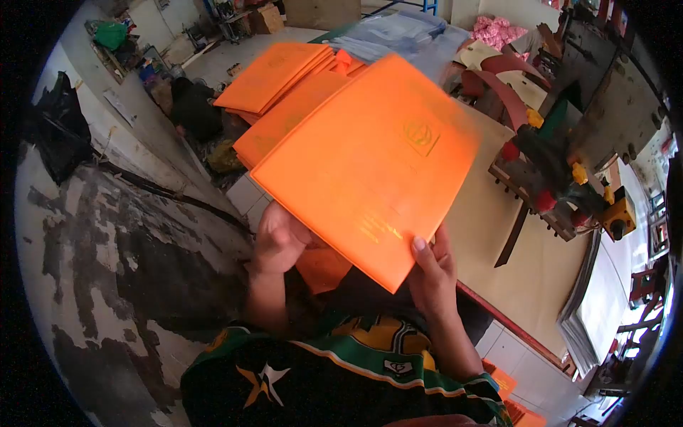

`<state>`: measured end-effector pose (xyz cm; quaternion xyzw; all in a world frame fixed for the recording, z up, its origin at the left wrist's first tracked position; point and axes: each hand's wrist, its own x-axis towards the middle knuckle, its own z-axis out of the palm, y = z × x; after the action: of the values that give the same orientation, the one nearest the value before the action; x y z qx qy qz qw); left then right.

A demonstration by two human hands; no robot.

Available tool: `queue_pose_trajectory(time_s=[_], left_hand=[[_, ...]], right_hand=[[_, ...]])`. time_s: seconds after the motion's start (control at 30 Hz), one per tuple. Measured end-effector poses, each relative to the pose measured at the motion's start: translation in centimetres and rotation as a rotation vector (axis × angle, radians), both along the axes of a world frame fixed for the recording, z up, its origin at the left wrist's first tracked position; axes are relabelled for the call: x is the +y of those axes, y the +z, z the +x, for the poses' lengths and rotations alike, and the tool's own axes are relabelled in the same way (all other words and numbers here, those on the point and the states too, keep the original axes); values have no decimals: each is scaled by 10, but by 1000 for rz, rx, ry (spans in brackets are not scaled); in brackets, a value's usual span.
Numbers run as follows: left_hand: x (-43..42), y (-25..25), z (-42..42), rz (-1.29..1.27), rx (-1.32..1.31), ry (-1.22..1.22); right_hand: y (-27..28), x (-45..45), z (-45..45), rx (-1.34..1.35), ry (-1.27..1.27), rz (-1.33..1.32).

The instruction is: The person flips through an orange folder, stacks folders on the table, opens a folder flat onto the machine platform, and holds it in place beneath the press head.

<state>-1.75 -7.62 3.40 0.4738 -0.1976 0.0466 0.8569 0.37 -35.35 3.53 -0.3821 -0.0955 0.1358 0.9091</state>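
Jersey (320,391), one: dark fabric, green-and-yellow trim. Orange folder (356,171), one: smooth, rectangular, gold-stamped, raised before the jersey. Right hand (435,276) pinched its right edge, thumb uppermost; left hand (279,242) was at its left edge, fingers partly hidden, grip undeterminable. Folder piles (270,75), at least two, stood beyond. Black bag (60,135), one: crumpled plastic, contents unseen.

Left wall (156,299): patchy pale grey and black, a dark pipe (171,192) running along it.
Black bag (62,135): hanging at the left wall.
Floor (509,356): white tiles, near right.
Table (469,238): cream top, reddish near edge.
Blue frame (432,7): far side.
Light: brightest along the right edge.
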Motion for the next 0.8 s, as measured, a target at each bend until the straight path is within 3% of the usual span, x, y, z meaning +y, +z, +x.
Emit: queue_pose_trajectory(time_s=[0.13, 0.23, 0.27, 0.3, 0.37, 0.43, 0.63, 0.8], left_hand=[[-54, -11, 13, -285, 214, 301], [-67, 3, 23, -388, 273, 357], [-62, 5, 29, -385, 225, 384], [-51, 9, 33, -384, 226, 386], [-21, 20, 40, -413, 179, 386], [3, 40, 49, -317, 209, 618], [110, 81, 117, -337, -14, 841], [210, 78, 194, -368, -29, 778]], right_hand=[[15, 11, 18, -174, -59, -202], [20, 8, 23, -301, -89, -308], [18, -3, 25, -288, 23, -370], [15, -10, 25, -275, 138, -430], [10, -18, 24, -357, 80, -409], [-4, -40, 28, -406, 82, -653], [-47, -75, 23, -270, -97, -812], [-61, -80, 20, -285, -146, -823]])
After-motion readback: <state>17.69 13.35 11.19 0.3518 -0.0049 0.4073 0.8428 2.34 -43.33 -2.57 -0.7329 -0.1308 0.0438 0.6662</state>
